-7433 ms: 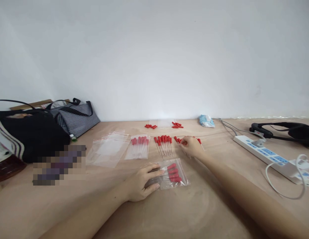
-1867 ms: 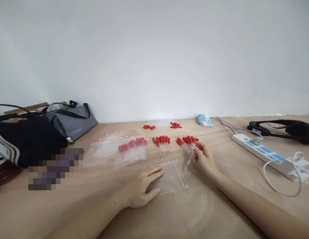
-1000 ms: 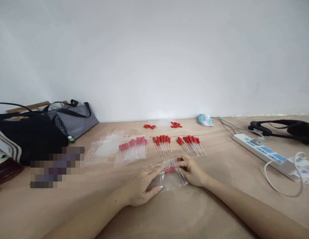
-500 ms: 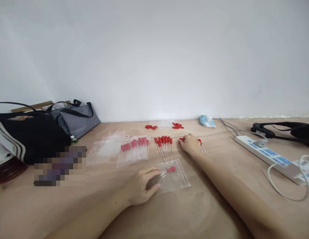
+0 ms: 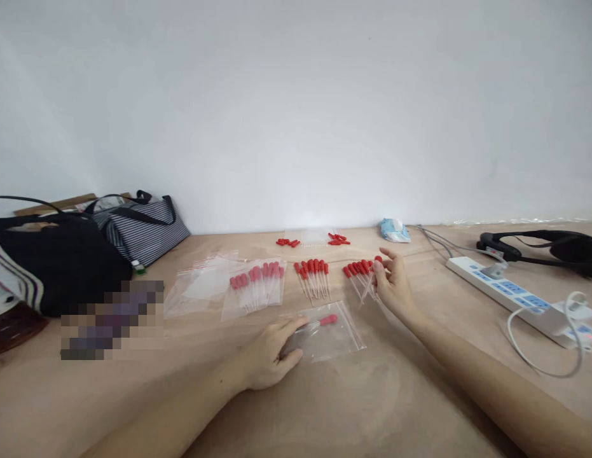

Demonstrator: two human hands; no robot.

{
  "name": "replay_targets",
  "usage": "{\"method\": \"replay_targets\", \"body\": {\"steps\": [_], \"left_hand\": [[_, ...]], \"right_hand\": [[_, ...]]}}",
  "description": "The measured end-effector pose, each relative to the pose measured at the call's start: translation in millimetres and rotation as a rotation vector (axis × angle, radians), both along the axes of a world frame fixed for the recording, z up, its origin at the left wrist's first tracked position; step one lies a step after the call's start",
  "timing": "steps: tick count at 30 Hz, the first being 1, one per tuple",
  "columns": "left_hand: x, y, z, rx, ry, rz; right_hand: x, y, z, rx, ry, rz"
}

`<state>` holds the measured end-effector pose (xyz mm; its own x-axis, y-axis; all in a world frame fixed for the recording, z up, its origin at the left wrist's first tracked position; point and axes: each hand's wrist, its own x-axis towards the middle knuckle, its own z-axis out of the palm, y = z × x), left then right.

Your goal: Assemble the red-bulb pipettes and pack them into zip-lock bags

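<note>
My left hand (image 5: 271, 353) lies on the left edge of a clear zip-lock bag (image 5: 336, 343), thumb and fingers apart. Inside the bag is one dropper with a red bulb (image 5: 329, 320), its glass tube running toward my left fingers. My right hand (image 5: 393, 283) pinches another dropper by its red bulb (image 5: 378, 259), its tube slanting down to the left. Just left of that hand lies a row of red-bulbed droppers (image 5: 360, 268). A second fan of droppers (image 5: 313, 267) sits left of it. Several more, bagged droppers (image 5: 257, 277), lie farther left.
Stacked clear bags (image 5: 200, 286) lie on the left. Loose red bulbs (image 5: 339, 240) and a blue-white packet (image 5: 395, 231) are at the back. On the right are a power strip (image 5: 510, 296) with cables and a black headset (image 5: 563, 248). A striped bag (image 5: 143, 229) stands back left.
My right hand has shifted right and turned, lifting one dropper by its bulb from the right-hand group and uncovering the row there. My left hand stays on the bag.
</note>
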<state>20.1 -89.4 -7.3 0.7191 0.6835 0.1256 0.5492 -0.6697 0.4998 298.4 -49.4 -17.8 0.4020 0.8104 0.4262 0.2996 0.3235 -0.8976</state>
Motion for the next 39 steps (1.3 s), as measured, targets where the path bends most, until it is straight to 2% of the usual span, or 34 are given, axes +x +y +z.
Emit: {"method": "replay_targets", "body": {"steps": [3,7,11,13,15,18,20,22,25,27,30,32,34,37,39], "left_hand": [[0.6,0.0,1.6,0.003,0.003,-0.003],[1.3,0.0,-0.1,0.006,0.014,-0.005],[1.0,1.0,-2.0,0.009,0.014,-0.019],[1.1,1.4,-2.0,0.001,0.029,-0.016],[1.3,1.5,-1.6,-0.002,0.04,-0.011],[1.5,1.5,-1.8,0.009,0.019,-0.019],[1.4,1.6,-2.5,0.017,0.0,-0.029],[1.1,1.7,-3.1,0.019,-0.009,-0.036],[0.9,1.9,-2.8,0.014,0.003,-0.034],[1.1,1.8,-1.9,0.007,0.011,-0.036],[1.8,1.4,-0.1,-0.002,-0.003,-0.04],[2.2,1.0,0.8,-0.001,-0.016,-0.045],[2.4,0.7,1.2,0.01,-0.02,-0.045],[2.0,0.6,0.7,0.015,-0.004,-0.038],[1.6,0.9,-0.3,0.007,0.008,-0.041]], "right_hand": [[-1.0,-19.0,-9.1,-0.076,0.199,0.084],[-10.6,-30.2,-20.0,-0.163,0.442,0.098],[-22.9,-38.4,-24.1,-0.262,0.521,0.232],[-27.4,-43.5,-24.8,-0.298,0.375,0.348],[-29.8,-48.0,-24.9,-0.304,0.099,0.441],[-28.2,-50.4,-22.4,-0.222,-0.336,0.487],[-23.4,-47.3,-18.5,-0.155,-0.527,0.5],[-16.5,-39.2,-12.4,-0.143,-0.636,0.464],[-8.2,-18.0,-0.9,-0.208,-0.747,0.224],[-9.2,-0.9,6.1,-0.303,-0.831,0.043],[-22.3,21.3,11.1,-0.535,-0.939,-0.12],[-34.3,31.1,10.2,-0.642,-0.961,-0.158],[-43.4,36.4,7.7,-0.669,-0.957,-0.152],[-44.5,36.5,4.9,-0.64,-0.947,-0.102],[-35.8,32.2,4.3,-0.561,-0.924,-0.047]]}}
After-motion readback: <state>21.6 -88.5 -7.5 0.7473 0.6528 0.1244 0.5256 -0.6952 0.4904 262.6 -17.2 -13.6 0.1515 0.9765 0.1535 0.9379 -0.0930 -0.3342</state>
